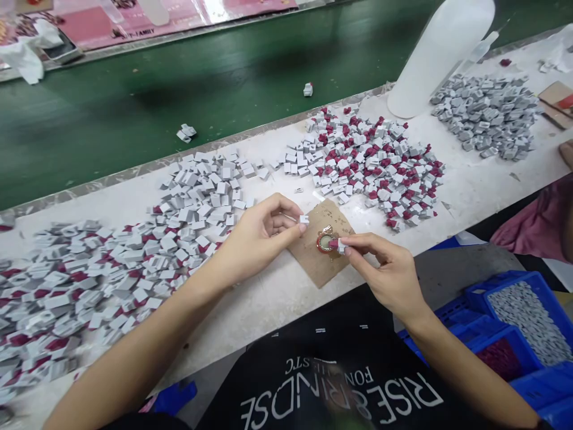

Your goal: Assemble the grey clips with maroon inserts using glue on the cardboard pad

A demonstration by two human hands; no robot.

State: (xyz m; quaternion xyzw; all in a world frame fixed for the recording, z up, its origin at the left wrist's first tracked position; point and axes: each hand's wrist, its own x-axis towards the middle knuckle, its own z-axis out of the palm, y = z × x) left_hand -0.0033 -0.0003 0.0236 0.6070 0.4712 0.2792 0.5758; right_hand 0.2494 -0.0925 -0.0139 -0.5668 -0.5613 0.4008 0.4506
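My left hand pinches a small light grey part between thumb and fingertips, above the left edge of a brown cardboard piece. Between the thumb and finger of my right hand is a grey and dark red part. Its red end is over or touching a small round red-rimmed dish that sits on the cardboard, with wet-looking spots around it. A pile of grey and red parts lies beyond the cardboard, and looser grey parts spread out beyond my left hand.
More mixed parts cover the left of the white table. At the right back stand a white bottle and a grey pile. A green strip runs behind. Blue bins are lower right; another person's pink clothing shows at right.
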